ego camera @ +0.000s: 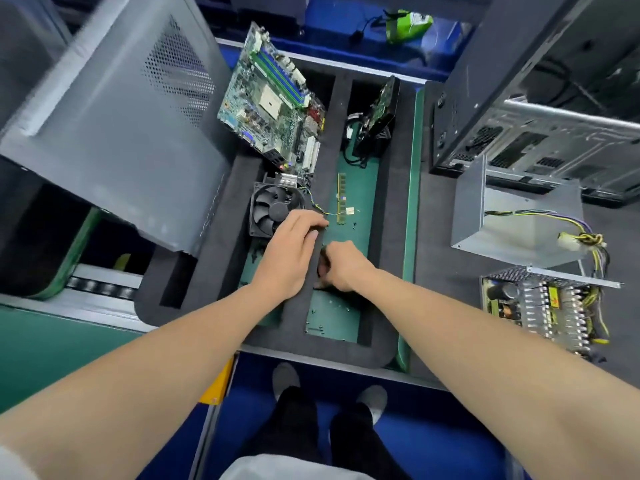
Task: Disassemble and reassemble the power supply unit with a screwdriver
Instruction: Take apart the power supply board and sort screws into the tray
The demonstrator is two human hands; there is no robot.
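Power supply: in 2 parts, both right of the foam tray [391, 209]. The grey cover [519, 223], with its cable bundle [588, 237] spilling out, lies level with the tray's middle. The bared circuit body [540, 306] lies off the tray's near-right corner.
Left hand [294, 252]: on the tray's centre divider [327, 157], just beside the fan [273, 209]. The fingers are bent and the thumb is close to the forefinger; I cannot tell whether it pinches anything.
Right hand [343, 268]: just beside the left, over the tray's right compartment. The fingers are curled in around a dark shape; I cannot tell whether that is the screwdriver's handle or only shadow.
Step, as judged: fetching a screw or the tool from the tray, with reassembly yet to begin.
Risk 1: loose screws [318, 329] lie scattered in the tray's right compartment; a dragging wrist could scatter or mix them.
Risk 2: the memory stick [341, 199] lies just beyond the fingers, further into the tray, and a forward reach could knock it.
Risk 3: an arm swinging right off the tray could snag the cable bundle or brush the exposed circuit body.
Edges: the tray's raised foam walls and divider. A tall case [114, 126] crowds the tray's left side and an open chassis [554, 143] stands to its far right.
Open room: the dark mat between the tray's right wall and the 2 parts.
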